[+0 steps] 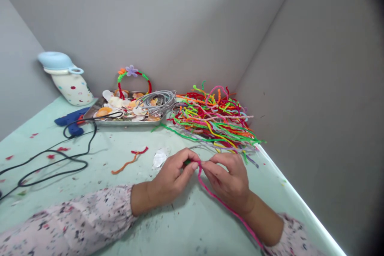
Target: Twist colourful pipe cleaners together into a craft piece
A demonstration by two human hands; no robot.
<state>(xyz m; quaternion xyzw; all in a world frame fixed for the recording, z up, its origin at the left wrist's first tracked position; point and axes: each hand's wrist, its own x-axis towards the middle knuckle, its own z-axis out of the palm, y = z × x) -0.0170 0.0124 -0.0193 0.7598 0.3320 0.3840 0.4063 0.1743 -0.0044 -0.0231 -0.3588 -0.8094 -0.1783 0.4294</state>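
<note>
A plain grey front wall (168,20) stands before me, meeting a darker right wall (318,88) and a paler left wall (16,76) at its corners. Soft light brightens my pale green table (177,228), speckled dark and red, and whitens its right edge.

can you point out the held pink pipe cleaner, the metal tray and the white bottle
pink pipe cleaner (225,205): head view, on its trailing length
metal tray (129,123): head view, on its front wall
white bottle (69,88): head view, on its body
</note>
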